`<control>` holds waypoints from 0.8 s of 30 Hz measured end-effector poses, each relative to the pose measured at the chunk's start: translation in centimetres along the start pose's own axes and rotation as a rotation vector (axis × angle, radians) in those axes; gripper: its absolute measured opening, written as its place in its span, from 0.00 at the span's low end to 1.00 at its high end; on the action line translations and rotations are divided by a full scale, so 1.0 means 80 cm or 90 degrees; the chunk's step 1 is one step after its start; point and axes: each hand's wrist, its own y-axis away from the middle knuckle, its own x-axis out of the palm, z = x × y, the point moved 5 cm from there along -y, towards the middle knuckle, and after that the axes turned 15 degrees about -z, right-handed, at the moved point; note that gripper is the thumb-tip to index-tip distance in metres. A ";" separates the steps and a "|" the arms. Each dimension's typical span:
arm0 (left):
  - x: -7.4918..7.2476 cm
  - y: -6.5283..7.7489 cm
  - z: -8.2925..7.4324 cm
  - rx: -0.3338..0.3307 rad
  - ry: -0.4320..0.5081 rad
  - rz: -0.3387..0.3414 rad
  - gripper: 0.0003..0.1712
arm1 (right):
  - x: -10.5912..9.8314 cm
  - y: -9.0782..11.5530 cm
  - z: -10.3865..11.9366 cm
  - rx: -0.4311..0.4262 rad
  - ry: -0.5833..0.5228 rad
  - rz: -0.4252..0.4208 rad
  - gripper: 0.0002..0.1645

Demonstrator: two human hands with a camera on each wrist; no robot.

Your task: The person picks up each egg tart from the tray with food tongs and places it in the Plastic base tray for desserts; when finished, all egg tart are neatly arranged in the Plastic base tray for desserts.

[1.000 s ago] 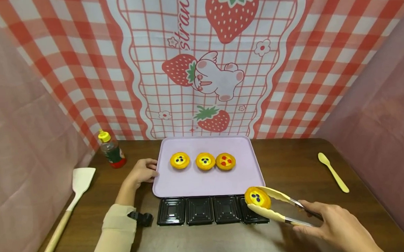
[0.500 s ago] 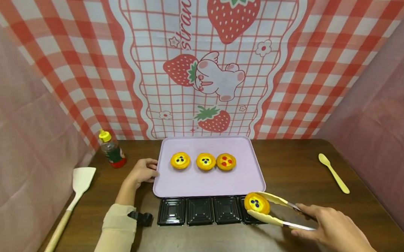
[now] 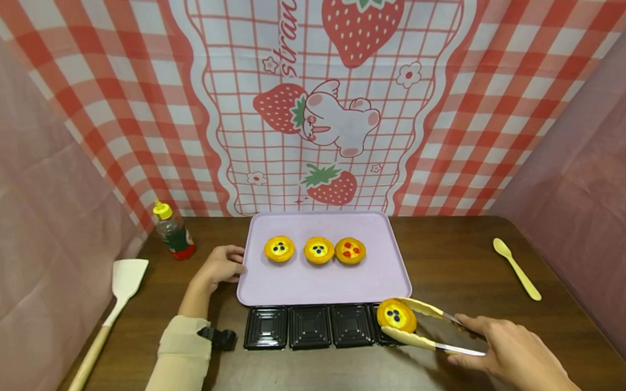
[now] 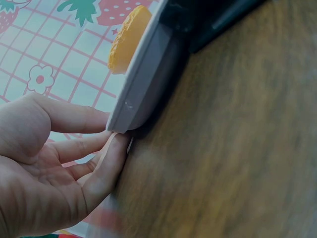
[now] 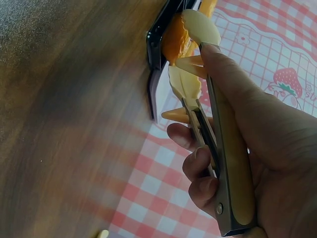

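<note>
In the head view, the golden round tart with blue berry-like dots [image 3: 396, 315] had shifted slightly toward seven o'clock over the last second, into line with the rightmost square black plastic container [image 3: 376, 333], at five o'clock from the rectangular lilac tray [image 3: 322, 285]; it seemed nearly seated. Three other tarts [image 3: 319, 250] lay on the tray.

In the left wrist view, the left hand's [image 4: 54, 171] grip pinched the tray's edge at nine o'clock.

In the right wrist view, the right hand's [image 5: 275, 136] grip clasped cream-tipped metal tongs [image 5: 233, 153] flanking the tart; its contact with the container's base could not be told.

Beige sleeve [image 3: 179, 359], black wrist strap [image 3: 221, 339]
</note>
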 end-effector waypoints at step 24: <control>0.000 0.002 0.000 -0.005 -0.002 -0.008 0.29 | -0.008 -0.001 0.015 -0.008 -0.017 -0.072 0.59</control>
